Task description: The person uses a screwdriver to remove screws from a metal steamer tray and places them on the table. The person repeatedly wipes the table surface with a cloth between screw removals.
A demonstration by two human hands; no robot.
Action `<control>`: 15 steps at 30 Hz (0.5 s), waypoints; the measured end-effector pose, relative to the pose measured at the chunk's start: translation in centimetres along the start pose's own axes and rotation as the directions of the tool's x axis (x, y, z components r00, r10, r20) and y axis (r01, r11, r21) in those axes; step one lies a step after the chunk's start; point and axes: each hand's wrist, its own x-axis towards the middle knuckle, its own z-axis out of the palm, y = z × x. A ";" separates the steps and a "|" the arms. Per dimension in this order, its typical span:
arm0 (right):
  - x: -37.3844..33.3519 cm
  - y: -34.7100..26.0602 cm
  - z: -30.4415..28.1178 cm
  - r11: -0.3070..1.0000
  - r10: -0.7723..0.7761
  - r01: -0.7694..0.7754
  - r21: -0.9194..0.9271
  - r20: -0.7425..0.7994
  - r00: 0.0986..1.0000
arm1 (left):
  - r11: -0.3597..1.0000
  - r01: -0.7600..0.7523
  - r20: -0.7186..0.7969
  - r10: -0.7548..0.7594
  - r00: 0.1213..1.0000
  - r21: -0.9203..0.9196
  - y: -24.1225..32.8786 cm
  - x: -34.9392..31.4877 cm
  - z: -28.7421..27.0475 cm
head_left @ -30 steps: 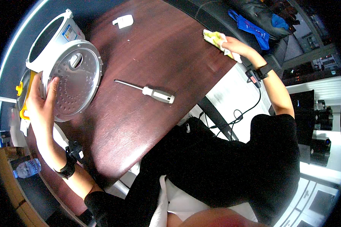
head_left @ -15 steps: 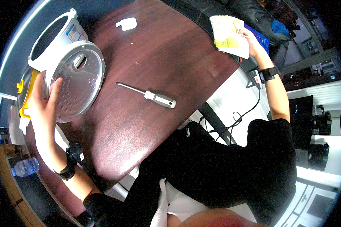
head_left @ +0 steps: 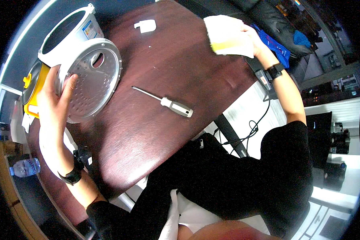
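On the left, my left hand (head_left: 54, 100) grips the rim of a round lid (head_left: 95, 84) with a dimpled metal inner face and an oval hole. The lid is tilted up, its thumb-side edge under my thumb. Over the far right edge of the table, my right hand (head_left: 255, 42) pinches a white cloth (head_left: 228, 36) with yellow patches, which hangs from the fingers. Between the hands lies a screwdriver (head_left: 170, 104) with a grey and white handle. Behind the lid a white round housing (head_left: 74, 40) stands with its wide mouth tilted toward the left.
A yellow container (head_left: 36, 88) with a dark top sits left of my left hand. A small white plastic piece (head_left: 148, 26) lies at the back of the brown table (head_left: 128, 136). A water bottle (head_left: 26, 167) is at far left. Black cables (head_left: 252, 128) run below the right edge.
My right hand has brought the cloth leftward, further over the table, and the cloth has turned so less yellow shows. The view has shifted slightly; my left hand still holds the lid.
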 end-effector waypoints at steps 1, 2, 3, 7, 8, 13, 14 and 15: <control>1.4 0.4 -0.4 0.998 0.029 -0.025 -0.051 0.084 0.996 | 1.000 0.003 -0.002 -0.003 1.000 -0.018 0.5 -0.1 -0.1; 2.8 1.0 -1.1 0.994 0.061 -0.046 -0.102 0.153 0.986 | 0.996 0.094 0.064 -0.094 0.994 0.012 2.0 0.0 -0.6; 3.7 1.5 -1.9 0.986 0.096 -0.063 -0.154 0.220 0.971 | 0.999 0.041 0.040 -0.042 0.998 0.005 1.8 0.1 -0.3; 7.4 2.5 -2.0 0.206 -0.239 0.050 -0.977 -0.001 0.971 | 0.997 -0.055 -0.002 0.056 0.998 0.062 1.4 0.2 -0.2; 7.3 2.0 -1.8 0.125 -0.313 0.072 -0.990 0.030 0.949 | 0.997 -0.047 0.003 0.047 0.999 0.062 1.3 0.2 -0.2; 7.5 3.1 2.2 0.086 -0.118 0.253 -0.964 0.242 0.963 | 0.996 -0.019 0.006 0.018 1.000 0.087 1.2 -0.1 -0.3; 7.1 2.7 3.9 0.028 -0.056 0.206 -0.978 0.205 0.977 | 0.996 -0.017 0.008 0.017 1.000 0.091 1.3 -0.1 -0.4; 7.0 2.5 5.2 -0.034 0.004 0.163 -0.986 0.163 0.987 | 0.995 -0.015 0.009 0.014 1.000 0.095 1.4 -0.1 -0.4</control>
